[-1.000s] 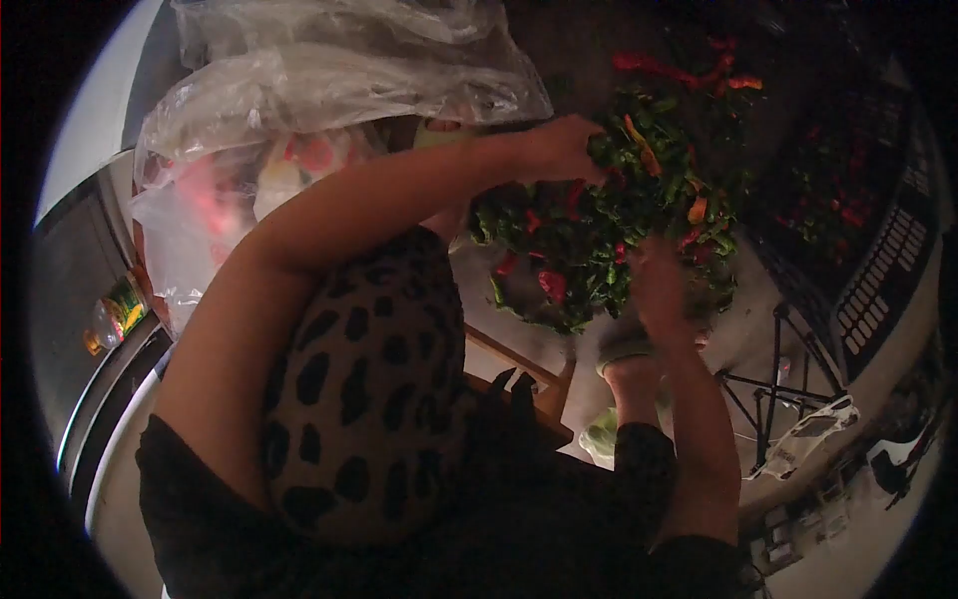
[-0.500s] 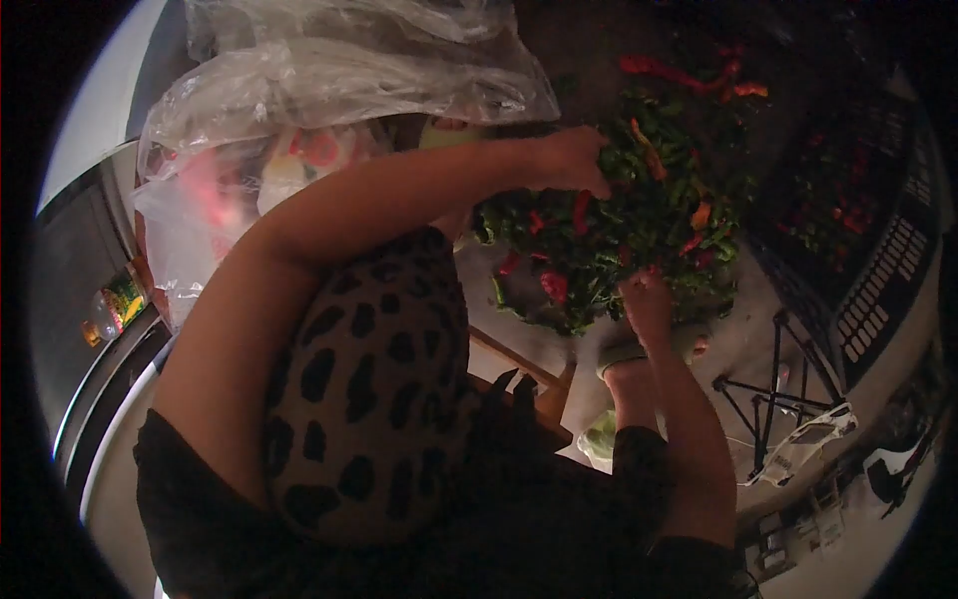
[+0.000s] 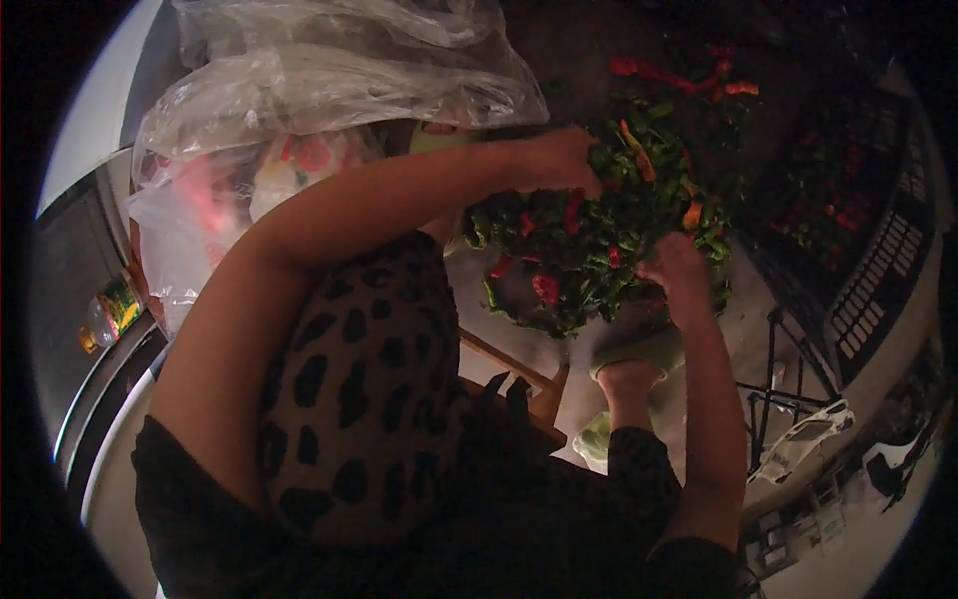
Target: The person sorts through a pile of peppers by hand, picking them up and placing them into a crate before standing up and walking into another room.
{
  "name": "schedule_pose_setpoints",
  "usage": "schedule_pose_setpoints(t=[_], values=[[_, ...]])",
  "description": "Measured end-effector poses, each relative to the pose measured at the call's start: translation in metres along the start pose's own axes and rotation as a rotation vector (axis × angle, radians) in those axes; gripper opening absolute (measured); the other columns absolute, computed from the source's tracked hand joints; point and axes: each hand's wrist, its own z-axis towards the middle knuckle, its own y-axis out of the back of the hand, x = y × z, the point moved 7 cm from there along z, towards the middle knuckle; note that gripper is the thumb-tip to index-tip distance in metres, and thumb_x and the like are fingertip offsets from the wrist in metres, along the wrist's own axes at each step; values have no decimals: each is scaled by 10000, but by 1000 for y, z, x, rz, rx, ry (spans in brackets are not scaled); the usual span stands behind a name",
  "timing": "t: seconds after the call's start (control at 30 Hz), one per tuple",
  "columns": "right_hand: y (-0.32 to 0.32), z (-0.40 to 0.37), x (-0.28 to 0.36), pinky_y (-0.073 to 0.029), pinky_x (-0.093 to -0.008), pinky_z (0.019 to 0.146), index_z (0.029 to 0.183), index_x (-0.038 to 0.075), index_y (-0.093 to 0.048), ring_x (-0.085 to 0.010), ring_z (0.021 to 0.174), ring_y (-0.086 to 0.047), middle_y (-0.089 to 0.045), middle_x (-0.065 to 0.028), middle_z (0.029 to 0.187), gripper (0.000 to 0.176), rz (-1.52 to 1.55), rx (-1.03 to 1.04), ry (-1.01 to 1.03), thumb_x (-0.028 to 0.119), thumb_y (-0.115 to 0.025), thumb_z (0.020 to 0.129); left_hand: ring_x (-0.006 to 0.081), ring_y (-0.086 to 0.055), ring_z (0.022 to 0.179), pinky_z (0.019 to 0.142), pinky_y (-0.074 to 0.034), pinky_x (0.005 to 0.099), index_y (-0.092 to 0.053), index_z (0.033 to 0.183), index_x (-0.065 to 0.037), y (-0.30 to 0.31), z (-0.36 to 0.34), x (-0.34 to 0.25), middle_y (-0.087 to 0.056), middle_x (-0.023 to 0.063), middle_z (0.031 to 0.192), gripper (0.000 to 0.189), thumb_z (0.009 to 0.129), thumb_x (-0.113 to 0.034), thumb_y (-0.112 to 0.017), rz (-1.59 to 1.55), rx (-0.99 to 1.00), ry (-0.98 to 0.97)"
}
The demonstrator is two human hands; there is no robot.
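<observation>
Since the earlier frame, the right hand (image 3: 681,268) has moved a little away from the low edge of the heap, up and to the right, while the left hand (image 3: 559,162) has stayed almost at the same place. Both hands have their fingers bent. The left one is at the upper left side of the heap, the right one is at its lower right part; whether they grip something, I cannot tell, because the light is weak.

Much of the produce is in a loose heap on the floor (image 3: 584,371), and another portion lies inside the dark crate (image 3: 866,304) on the right. How much of it is already handled cannot be judged from this.

The heap is mostly green peppers (image 3: 604,215), as it seems, thin and tangled together. Between them lie red peppers (image 3: 545,290), and a few orange pieces (image 3: 693,214) near the right hand. Some long red ones rest apart, beyond the far edge. Clear plastic bags (image 3: 349,85) are at the upper left.
</observation>
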Motion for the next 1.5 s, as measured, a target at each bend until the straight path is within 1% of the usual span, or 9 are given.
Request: schedule_pose_setpoints(t=[0.13,0.23,0.33,0.63,0.93,1.1,1.33,1.43,1.5], values=[[19,-10,37,-457,-369,801,1039,42,-542,-240,893,-546,-545,-107,993,238,-770,-395,577,82,-575,807,104,-534,703,648,-433,272,-633,962,-27,5,-8,-7,-629,30,778,288,693,-125,-673,-16,-51,30],[-28,-34,15,-438,-369,779,981,66,-572,-258,913,-530,-530,-105,963,210,-1316,-133,928,81,-589,773,105,-529,705,649,-431,275,-633,974,-33,4,9,14,-631,35,781,302,695,-142,-673,-27,-93,-24],[-59,-46,-14,-409,-406,794,970,89,-587,-296,891,-504,-530,-95,937,227,-1370,39,924,83,-605,744,112,-531,722,663,-433,282,-629,984,-27,3,5,8,-634,44,797,317,695,-147,-673,-34,-72,-17],[-84,-27,-23,-388,-395,681,894,106,-603,-268,810,-490,-518,-54,844,228,-1387,-98,1051,110,-634,669,119,-541,741,689,-439,286,-618,987,-5,2,5,4,-635,50,809,317,696,-125,-659,19,-89,-69],[-72,13,-63,-390,-409,702,753,102,-589,-275,834,-497,-513,-60,809,107,-1668,-81,778,162,-635,676,121,-554,757,712,-451,278,-622,976,-6,2,4,4,-640,48,835,308,690,-115,-659,-27,-45,-69],[-83,-28,-3,-389,-406,723,777,106,-589,-278,837,-496,-517,-59,801,101,-1506,-13,957,173,-620,708,121,-550,776,715,-449,283,-618,996,-11,1,1,2,-638,43,838,330,686,-114,-663,-25,-51,-54],[-93,-12,-36,-387,-407,721,730,98,-593,-268,845,-499,-529,-73,803,98,-1605,-35,992,190,-622,719,125,-546,760,710,-447,286,-614,1007,-13,-1,2,7,-634,45,836,342,684,-114,-661,-40,-43,-29],[-83,0,-43,-394,-418,747,801,89,-589,-253,824,-508,-547,-81,777,137,-1641,34,830,150,-619,683,127,-545,753,707,-448,289,-616,998,-14,1,2,7,-632,44,826,331,685,-112,-660,16,-55,-17],[-73,-20,3,-424,-408,722,837,77,-585,-226,785,-535,-572,-68,775,136,-1318,-80,976,117,-619,711,127,-545,757,711,-447,290,-615,995,-15,1,0,5,-630,42,824,329,683,-110,-661,8,-43,-2]])
